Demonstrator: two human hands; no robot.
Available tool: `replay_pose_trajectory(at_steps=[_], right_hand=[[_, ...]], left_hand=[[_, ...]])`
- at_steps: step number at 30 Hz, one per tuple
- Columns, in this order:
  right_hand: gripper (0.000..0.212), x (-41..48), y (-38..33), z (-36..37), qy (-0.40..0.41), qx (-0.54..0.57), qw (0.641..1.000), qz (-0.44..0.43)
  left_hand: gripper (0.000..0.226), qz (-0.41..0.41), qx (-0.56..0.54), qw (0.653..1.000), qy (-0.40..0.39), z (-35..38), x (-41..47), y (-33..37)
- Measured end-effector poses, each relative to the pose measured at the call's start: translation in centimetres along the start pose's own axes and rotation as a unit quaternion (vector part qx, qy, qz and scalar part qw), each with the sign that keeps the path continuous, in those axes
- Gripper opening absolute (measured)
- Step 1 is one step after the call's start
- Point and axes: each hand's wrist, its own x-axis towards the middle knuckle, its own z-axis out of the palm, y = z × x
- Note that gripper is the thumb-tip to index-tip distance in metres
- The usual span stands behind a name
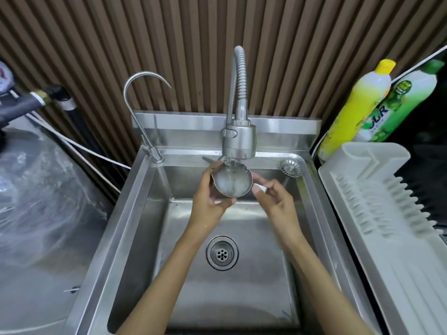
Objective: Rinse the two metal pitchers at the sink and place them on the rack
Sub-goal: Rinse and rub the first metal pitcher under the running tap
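Note:
A small metal pitcher (232,182) is held over the steel sink (125,213), right under the spray head of the flexible faucet (239,139). Water runs into its open mouth, which faces me. My left hand (210,199) grips the pitcher from its left side. My right hand (275,201) hovers just right of the pitcher with fingers apart, fingertips near its rim; contact is unclear. The white plastic dish rack (377,213) lies to the right of the sink with nothing on it. A second pitcher is not in view.
A thin gooseneck tap (142,97) stands at the sink's back left. The drain (222,253) sits mid-basin and a loose strainer (291,167) rests on the back right rim. Two detergent bottles (358,105) stand behind the rack. A plastic-covered counter (36,201) is on the left.

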Motion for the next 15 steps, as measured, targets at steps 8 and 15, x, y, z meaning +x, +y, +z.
replay_pose_trajectory(at_steps=[8, 15], right_hand=[[0.018, 0.4, -0.7, 0.5, -0.003, 0.075, 0.987, 0.143], [0.015, -0.1, -1.6, 0.5, 0.044, -0.037, 0.998, -0.001]], left_hand=[[0.085, -0.016, 0.269, 0.958, 0.093, -0.1, -2.5, 1.8], [0.075, -0.06, 0.045, 0.997, 0.018, 0.7, 0.5, 1.4]])
